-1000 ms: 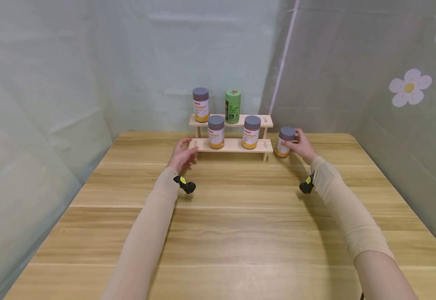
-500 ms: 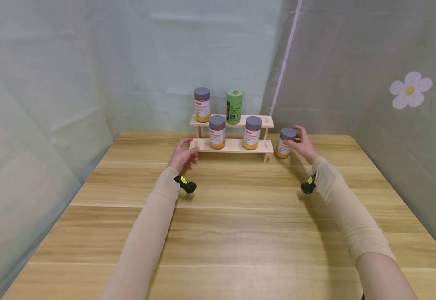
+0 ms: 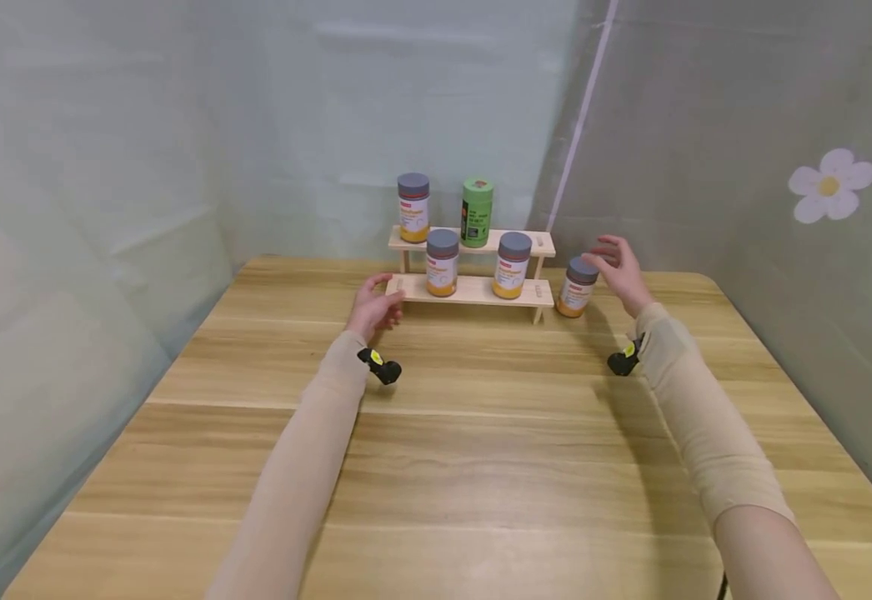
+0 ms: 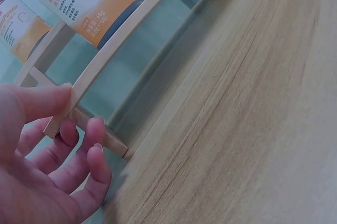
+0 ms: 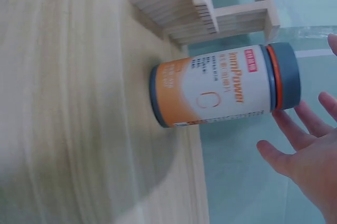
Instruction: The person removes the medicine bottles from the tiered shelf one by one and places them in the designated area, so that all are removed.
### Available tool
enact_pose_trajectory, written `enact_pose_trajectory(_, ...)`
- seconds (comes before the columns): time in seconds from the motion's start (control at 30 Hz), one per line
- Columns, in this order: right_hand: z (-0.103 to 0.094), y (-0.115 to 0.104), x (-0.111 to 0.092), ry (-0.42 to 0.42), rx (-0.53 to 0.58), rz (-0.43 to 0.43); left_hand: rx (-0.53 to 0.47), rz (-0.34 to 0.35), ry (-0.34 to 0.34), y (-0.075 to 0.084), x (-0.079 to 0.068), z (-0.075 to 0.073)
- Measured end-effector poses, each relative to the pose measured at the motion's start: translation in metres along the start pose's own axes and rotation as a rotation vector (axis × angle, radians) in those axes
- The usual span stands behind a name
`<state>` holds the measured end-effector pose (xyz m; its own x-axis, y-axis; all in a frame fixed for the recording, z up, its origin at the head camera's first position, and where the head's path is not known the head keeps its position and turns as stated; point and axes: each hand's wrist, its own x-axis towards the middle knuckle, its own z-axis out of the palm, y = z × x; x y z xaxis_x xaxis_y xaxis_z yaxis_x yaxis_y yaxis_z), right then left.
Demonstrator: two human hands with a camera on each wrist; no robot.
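Observation:
A two-step wooden display rack (image 3: 470, 292) stands at the back of the table. My left hand (image 3: 374, 310) pinches the left end of its lower board between thumb and fingers, as the left wrist view shows. On the table beside the rack's right end stands a supplement jar (image 3: 577, 293) with a grey lid and a white-and-orange label, upright. My right hand (image 3: 622, 273) is just behind and right of its lid, fingers spread and relaxed, gripping nothing. In the right wrist view the fingers (image 5: 273, 156) lie beside the lid, partly behind it.
On the lower board are two like jars, a left jar (image 3: 442, 271) and a right jar (image 3: 511, 271). The upper board carries another jar (image 3: 413, 215) and a green canister (image 3: 477, 218). Fabric curtain (image 3: 316, 142) encloses the wooden table (image 3: 473, 467) behind and at the sides.
My right hand has let go of the jar at the right and lifted slightly up and away; the jar stays standing there. The left hand keeps its hold on the rack.

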<state>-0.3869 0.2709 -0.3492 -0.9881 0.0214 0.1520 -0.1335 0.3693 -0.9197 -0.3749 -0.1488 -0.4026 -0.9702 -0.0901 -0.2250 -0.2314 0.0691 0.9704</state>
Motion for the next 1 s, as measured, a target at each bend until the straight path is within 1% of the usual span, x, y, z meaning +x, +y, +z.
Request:
enact_pose_trajectory(0.13,-0.005,-0.005,0.001,0.007,-0.015,0.001,0.002,0.000,0.006,0.001,0.001,0.002)
enact_pose_trajectory(0.33,-0.006,-0.016,0.003,0.015,-0.008,-0.016,0.001,0.010,0.007,0.003,0.001,0.002)
enact_pose_trajectory(0.53,0.001,-0.025,0.003,0.005,0.003,-0.027,0.002,0.010,0.005,0.001,-0.002,0.002)
enact_pose_trajectory(0.7,0.007,-0.030,0.005,0.006,0.005,-0.052,-0.005,0.004,0.005,-0.001,-0.003,0.002)
enact_pose_trajectory(0.8,0.011,-0.033,0.006,-0.006,-0.017,-0.066,0.003,0.004,0.007,-0.001,-0.002,0.003)
enact_pose_trajectory(1.0,0.016,-0.038,0.009,-0.057,-0.068,-0.078,0.035,0.011,0.022,0.000,-0.004,0.004)
